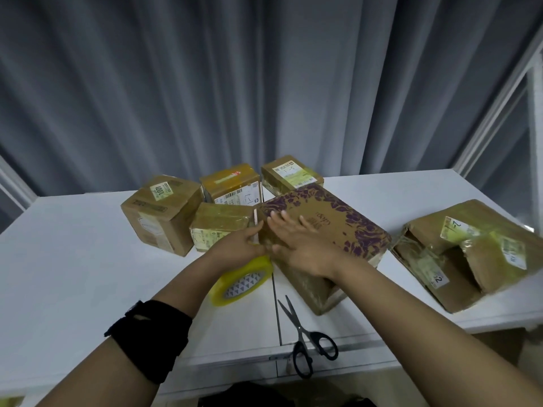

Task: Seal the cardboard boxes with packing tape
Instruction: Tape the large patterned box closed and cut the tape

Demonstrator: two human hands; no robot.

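While right grip (296, 245) presses flat on box (338, 218), left grip (238, 248) pinches tape (256, 226) alongside

Boxes (163, 214) crowd the table's (73, 259) far edge, scissors (302, 330) lie at the near edge; room remains along the left edge.

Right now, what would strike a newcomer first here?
Both hands meet on the purple-patterned box at centre, the right hand flat on top, the left hand at its left edge. A yellow tape roll lies beside the left wrist; black scissors lie at the front of the table, and a torn box sits far right.
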